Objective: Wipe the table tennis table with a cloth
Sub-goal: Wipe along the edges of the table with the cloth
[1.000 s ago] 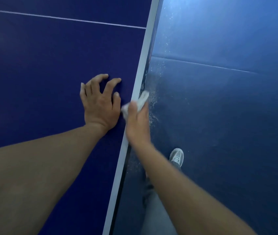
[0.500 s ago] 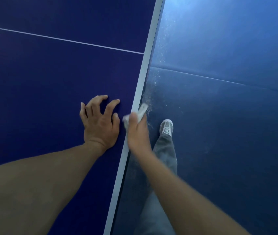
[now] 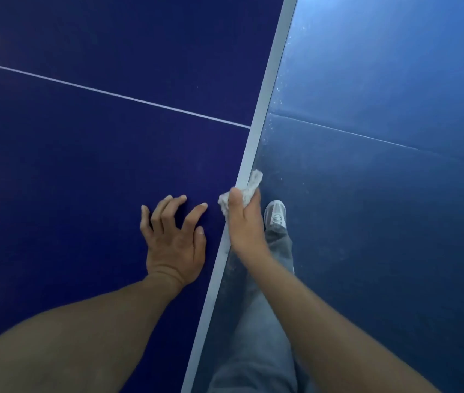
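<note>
The counter (image 3: 97, 171), a table tennis table, has a dark blue top crossed by a thin white line (image 3: 111, 94), with a pale grey border (image 3: 270, 80) along its right edge. The cloth (image 3: 249, 185), small, white and crumpled, is bunched in the right hand (image 3: 243, 225) and pressed against that border's outer edge.

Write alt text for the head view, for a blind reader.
A right hand grips a white cloth against the pale edge of a dark blue table tennis table, while the left hand rests on the top, fingers spread.
</note>
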